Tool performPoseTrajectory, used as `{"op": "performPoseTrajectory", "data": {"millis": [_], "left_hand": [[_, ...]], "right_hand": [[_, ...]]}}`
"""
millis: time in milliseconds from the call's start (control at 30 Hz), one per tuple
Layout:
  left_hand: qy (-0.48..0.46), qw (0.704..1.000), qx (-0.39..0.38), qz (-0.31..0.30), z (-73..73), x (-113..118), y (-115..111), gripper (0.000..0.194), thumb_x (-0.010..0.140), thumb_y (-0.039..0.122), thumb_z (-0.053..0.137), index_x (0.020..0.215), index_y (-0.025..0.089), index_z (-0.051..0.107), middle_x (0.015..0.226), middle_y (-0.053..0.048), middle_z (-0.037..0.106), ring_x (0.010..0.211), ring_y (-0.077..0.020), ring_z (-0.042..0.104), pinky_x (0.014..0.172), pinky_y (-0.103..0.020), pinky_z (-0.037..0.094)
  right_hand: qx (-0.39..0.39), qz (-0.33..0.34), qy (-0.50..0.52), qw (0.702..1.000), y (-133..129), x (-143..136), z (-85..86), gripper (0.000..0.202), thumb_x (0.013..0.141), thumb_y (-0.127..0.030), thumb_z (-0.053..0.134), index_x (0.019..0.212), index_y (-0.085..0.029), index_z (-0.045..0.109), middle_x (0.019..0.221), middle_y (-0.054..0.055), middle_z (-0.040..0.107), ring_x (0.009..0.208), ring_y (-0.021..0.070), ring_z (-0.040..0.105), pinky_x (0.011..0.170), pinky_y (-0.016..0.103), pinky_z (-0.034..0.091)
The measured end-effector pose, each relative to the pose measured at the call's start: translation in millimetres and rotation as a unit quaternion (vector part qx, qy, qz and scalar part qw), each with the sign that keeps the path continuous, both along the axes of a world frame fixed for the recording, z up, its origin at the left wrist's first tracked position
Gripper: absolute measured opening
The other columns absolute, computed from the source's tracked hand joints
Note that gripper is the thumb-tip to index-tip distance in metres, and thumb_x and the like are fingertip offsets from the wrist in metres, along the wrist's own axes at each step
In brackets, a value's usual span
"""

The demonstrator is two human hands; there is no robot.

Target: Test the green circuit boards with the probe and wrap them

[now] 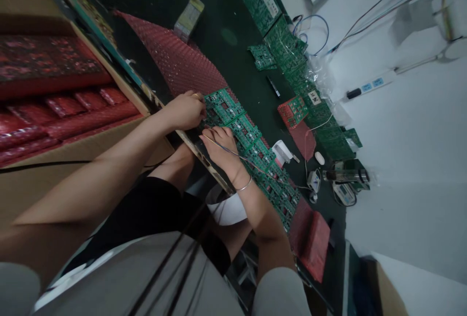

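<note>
Boards (243,130) lie on bubble wrap (182,65), likely for cushioning, along the near edge of our bench (248,82); left hand (188,110) and right hand (221,149) curl there, grip contents hidden.

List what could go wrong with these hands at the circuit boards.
The thin wire crossing the right hand and the circuit boards might snag and drag one out of line. The bracelet on that wrist could scrape a board if the arm dips. The boards lie near the table edge, so a bump from the left hand might push one off.
</note>
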State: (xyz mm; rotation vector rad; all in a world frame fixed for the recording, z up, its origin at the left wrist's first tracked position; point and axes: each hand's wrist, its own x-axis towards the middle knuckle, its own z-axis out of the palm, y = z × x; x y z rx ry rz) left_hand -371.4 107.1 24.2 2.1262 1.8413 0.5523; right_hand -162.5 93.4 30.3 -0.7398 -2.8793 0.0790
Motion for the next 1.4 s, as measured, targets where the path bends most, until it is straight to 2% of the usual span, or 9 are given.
{"op": "performPoseTrajectory", "data": {"millis": [100,200,300,433,633,833,1100,1267,1400], "left_hand": [[-0.033,0.999,0.023,0.021,4.1,-10,4,0.036,0.088,0.03,0.051,0.102,0.016,0.08,0.115,-0.012,0.071,0.111,-0.0276,0.066,0.107,-0.037,0.049],[-0.087,0.994,0.053,0.042,5.6,-24,2,0.038,0.089,0.036,0.051,0.103,0.015,0.079,0.109,-0.011,0.073,0.102,-0.0262,0.068,0.097,-0.036,0.053],[-0.122,0.989,0.046,0.064,2.2,-35,0,0.036,0.089,0.038,0.053,0.102,0.015,0.078,0.103,-0.009,0.076,0.097,-0.0237,0.068,0.093,-0.033,0.053],[-0.134,0.987,0.012,0.084,-0.6,-36,-1,0.036,0.088,0.038,0.053,0.104,0.017,0.078,0.101,-0.009,0.078,0.092,-0.0235,0.068,0.089,-0.032,0.053],[-0.145,0.984,0.002,0.101,2.7,-33,-4,0.037,0.088,0.035,0.052,0.105,0.016,0.079,0.1,-0.009,0.078,0.088,-0.023,0.069,0.085,-0.032,0.052],[-0.15,0.984,-0.015,0.09,4.2,-35,-6,0.042,0.088,0.037,0.05,0.11,0.015,0.078,0.107,-0.01,0.078,0.096,-0.0242,0.07,0.09,-0.032,0.051],[-0.15,0.985,-0.024,0.084,4.9,-36,-5,0.044,0.089,0.037,0.048,0.112,0.016,0.079,0.11,-0.01,0.078,0.101,-0.0259,0.07,0.094,-0.033,0.05],[-0.138,0.986,-0.019,0.087,4.1,-37,-5,0.042,0.09,0.037,0.049,0.111,0.016,0.079,0.107,-0.009,0.078,0.098,-0.0243,0.071,0.09,-0.031,0.05],[-0.141,0.987,-0.012,0.071,4.9,-43,0,0.039,0.091,0.035,0.051,0.109,0.014,0.079,0.102,-0.008,0.079,0.094,-0.0216,0.07,0.089,-0.029,0.05]], "right_hand": [[-0.04,-0.031,0.099,0.994,7,5,-0.9,0.03,0.116,-0.039,0.044,0.111,-0.022,0.069,0.112,0.008,0.077,0.111,0.0201,0.07,0.104,0.036,0.052],[-0.083,-0.096,0.25,0.96,20,10,1.3,0.041,0.114,-0.05,0.042,0.106,-0.021,0.07,0.106,0.007,0.076,0.101,0.017,0.07,0.095,0.03,0.056],[-0.112,-0.122,0.308,0.937,39,6,5.1,0.047,0.11,-0.06,0.048,0.097,-0.021,0.071,0.096,0.005,0.075,0.091,0.0165,0.069,0.088,0.029,0.057],[-0.13,-0.119,0.298,0.938,73,-13,4.2,0.044,0.109,-0.057,0.052,0.097,-0.02,0.072,0.102,0.008,0.078,0.093,0.0177,0.072,0.09,0.03,0.059],[-0.139,-0.115,0.249,0.952,112,-38,-5.0,0.022,0.107,-0.039,0.062,0.103,-0.019,0.07,0.11,0.01,0.08,0.094,0.0183,0.076,0.092,0.03,0.061],[-0.123,-0.076,0.192,0.971,113,-42,-6.9,0.014,0.107,-0.029,0.06,0.102,-0.019,0.069,0.117,0.011,0.079,0.103,0.0192,0.076,0.099,0.031,0.06],[-0.121,-0.035,0.151,0.98,111,-45,4.0,0.01,0.105,-0.018,0.06,0.109,-0.018,0.068,0.117,0.01,0.078,0.112,0.0192,0.074,0.106,0.032,0.057],[-0.137,-0.029,0.146,0.979,117,-48,5.0,0.011,0.105,-0.024,0.061,0.098,-0.019,0.069,0.115,0.009,0.077,0.105,0.0175,0.073,0.101,0.03,0.058],[-0.148,-0.066,0.179,0.97,116,-48,-0.9,0.028,0.105,-0.043,0.064,0.09,-0.02,0.067,0.105,0.007,0.077,0.09,0.0156,0.072,0.089,0.028,0.059]]}}
